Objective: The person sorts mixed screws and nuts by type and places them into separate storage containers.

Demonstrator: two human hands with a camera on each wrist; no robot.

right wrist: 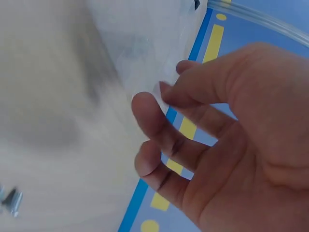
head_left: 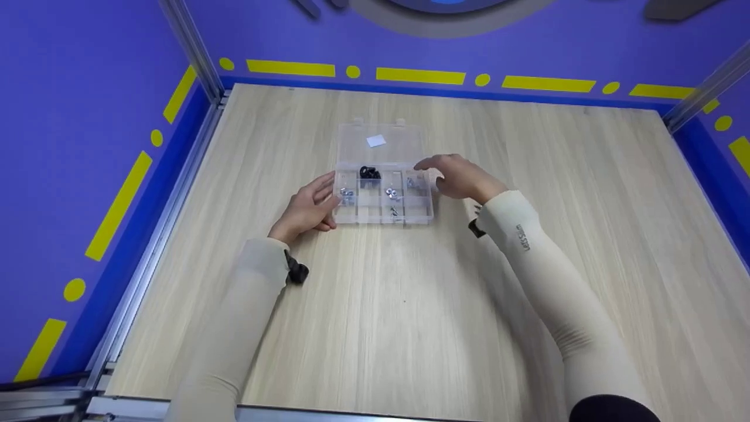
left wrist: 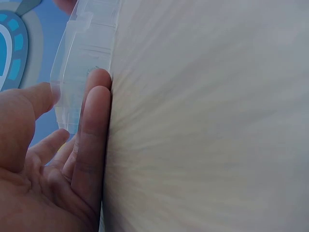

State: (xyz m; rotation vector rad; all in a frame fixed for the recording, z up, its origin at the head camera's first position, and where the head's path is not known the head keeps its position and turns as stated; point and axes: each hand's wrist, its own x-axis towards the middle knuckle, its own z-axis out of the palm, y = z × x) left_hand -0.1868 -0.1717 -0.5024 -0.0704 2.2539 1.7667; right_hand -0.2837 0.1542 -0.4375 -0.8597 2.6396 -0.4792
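A clear plastic compartment box point(head_left: 384, 220) lies on the table with its lid point(head_left: 404, 140) folded back. My left hand point(head_left: 307, 208) grips its left side, and in the left wrist view the thumb is at the upper edge with fingers low along the wall. Over the back right corner is my right hand point(head_left: 463, 176), fingers bent loosely and nothing visible held. Black parts point(head_left: 369, 173) fill one back compartment. Small shiny metal pieces point(head_left: 347, 196) sit at the left, more metal pieces point(head_left: 391, 193) in the middle, and small screws point(head_left: 395, 211) at the front.
A white paper slip point(head_left: 376, 140) shows at the lid. Small metal screws point(right wrist: 11, 200) lie on the wooden table point(head_left: 375, 328) near my right wrist. Blue panels point(head_left: 422, 47) with yellow marks and metal rails point(head_left: 193, 47) border the table.
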